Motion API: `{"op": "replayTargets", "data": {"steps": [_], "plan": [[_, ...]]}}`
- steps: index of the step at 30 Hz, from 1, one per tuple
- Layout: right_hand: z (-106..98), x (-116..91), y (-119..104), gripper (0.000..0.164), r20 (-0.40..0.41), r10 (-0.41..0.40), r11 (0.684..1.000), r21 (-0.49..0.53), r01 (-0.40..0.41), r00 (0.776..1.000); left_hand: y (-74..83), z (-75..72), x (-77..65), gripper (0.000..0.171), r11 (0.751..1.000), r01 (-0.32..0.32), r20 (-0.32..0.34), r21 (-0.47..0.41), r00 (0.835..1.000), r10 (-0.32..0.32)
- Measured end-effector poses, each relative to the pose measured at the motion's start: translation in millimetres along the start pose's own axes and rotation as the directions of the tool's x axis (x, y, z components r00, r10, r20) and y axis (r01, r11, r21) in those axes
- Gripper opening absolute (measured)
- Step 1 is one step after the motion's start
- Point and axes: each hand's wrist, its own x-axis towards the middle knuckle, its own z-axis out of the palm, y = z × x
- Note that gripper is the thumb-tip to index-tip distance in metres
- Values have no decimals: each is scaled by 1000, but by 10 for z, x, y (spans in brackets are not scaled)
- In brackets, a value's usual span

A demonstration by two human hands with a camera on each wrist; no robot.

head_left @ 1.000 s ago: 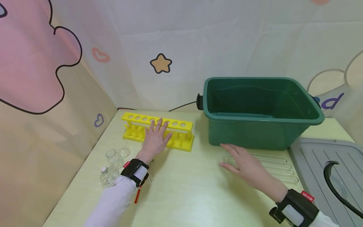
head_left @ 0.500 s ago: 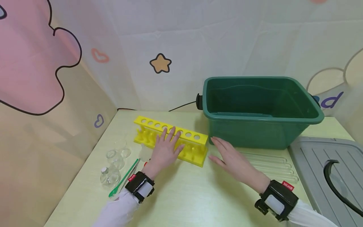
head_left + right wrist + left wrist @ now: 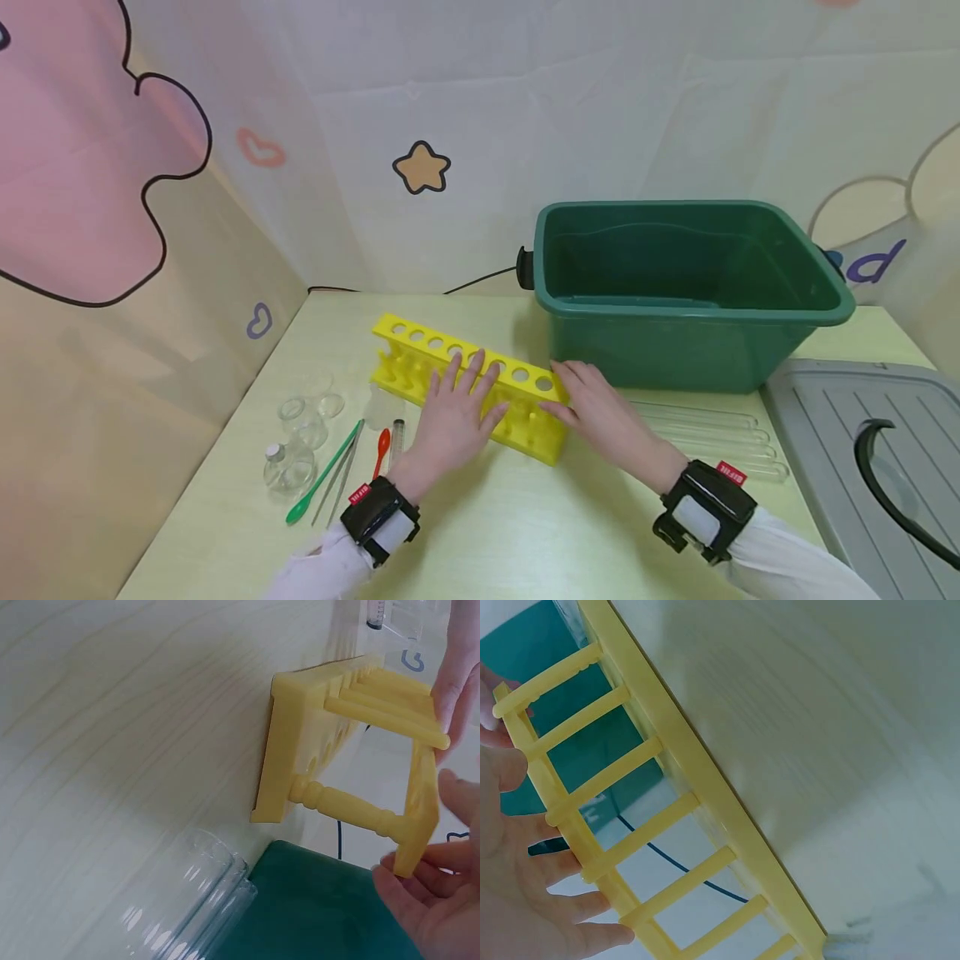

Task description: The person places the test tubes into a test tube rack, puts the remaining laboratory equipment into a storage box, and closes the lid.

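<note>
A yellow test tube rack [image 3: 420, 379] stands slanted on the table, its right end nearer to me. My left hand [image 3: 453, 421] grips its top plate around the middle, the fingers over the plate and the thumb at the front. At the right end, my right hand [image 3: 600, 412] pinches the plate's corner between thumb and fingers, as the right wrist view of the rack [image 3: 352, 806] also shows. The left wrist view shows the rack's pegs [image 3: 607, 776] and my left fingers along the plate's edge. No tubes stand in the rack's holes.
A green tub [image 3: 690, 350] stands behind the right hand. Several glass test tubes [image 3: 720, 437] lie below it, beside a grey lid [image 3: 832, 433]. At left are glass flasks [image 3: 288, 467], a green spoon [image 3: 322, 475], tweezers [image 3: 341, 475] and a red spoon [image 3: 382, 446].
The rack has moved right and toward me, turning so its right end comes nearer. The left hand travelled with it. My right hand moved left from above the glass tubes and took hold of the rack's end.
</note>
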Motion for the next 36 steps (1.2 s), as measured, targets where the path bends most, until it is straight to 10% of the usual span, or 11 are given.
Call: {"op": "replayTargets", "data": {"steps": [7, 11, 16, 20, 36], "plan": [[21, 8, 28, 49, -11, -10, 999, -30, 9, 1000, -154, -108, 24, 53, 983, 1, -62, -183, 998, -13], [14, 22, 24, 49, 3, 5, 999, -39, -5, 1000, -523, -286, 123, 46, 938, 140, -156, -318, 968, -198], [4, 37, 26, 49, 20, 7, 999, -47, -6, 1000, -926, -444, 255, 45, 878, 354, -38, -323, 922, -385], [-16, 51, 41, 47, 32, -4, 1000, -24, 5, 999, -1060, -461, 299, 33, 872, 390, 47, -296, 918, -395], [-158, 71, 172, 46, 102, 41, 999, -10, -40, 994, -1028, -397, 287, 18, 896, 378, 19, -231, 923, -384]]}}
